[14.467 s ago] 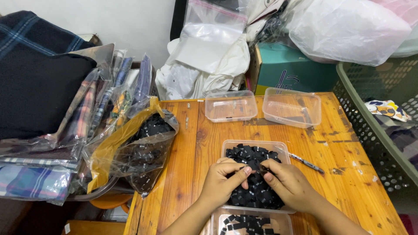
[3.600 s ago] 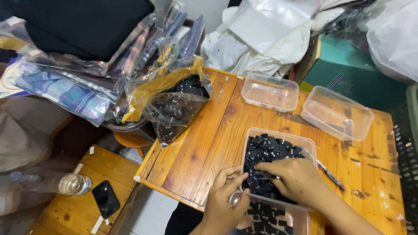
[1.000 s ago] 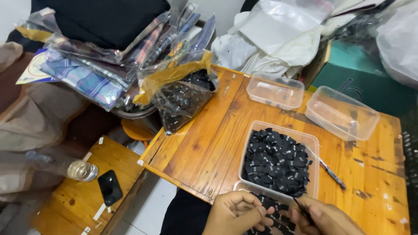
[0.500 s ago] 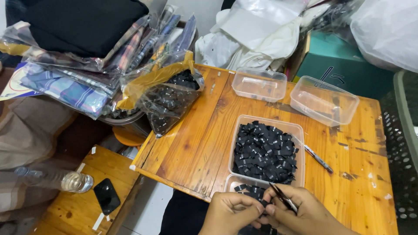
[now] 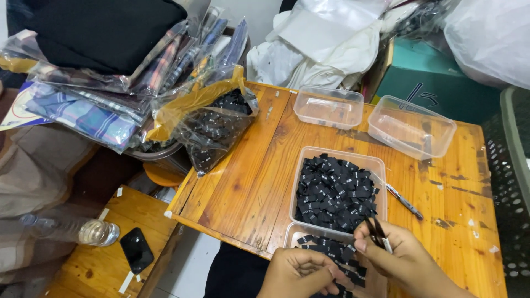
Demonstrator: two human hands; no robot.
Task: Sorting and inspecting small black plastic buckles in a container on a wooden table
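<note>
Cluttered wooden table [image 5: 248,171] | near edge: right hand [image 5: 400,259] pinches a black label [image 5: 374,230] for sorting | left hand [image 5: 301,273] curled closed over front tub [image 5: 295,234]; full tub [image 5: 337,190] behind.

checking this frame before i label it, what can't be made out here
Head view only:
- Left hand: its grip is curled shut, contents hidden by its own fingers.
- Near container: cut off by the bottom edge and covered by both hands.
- Right hand: the thin dark thing it pinches is too small to identify.
</note>
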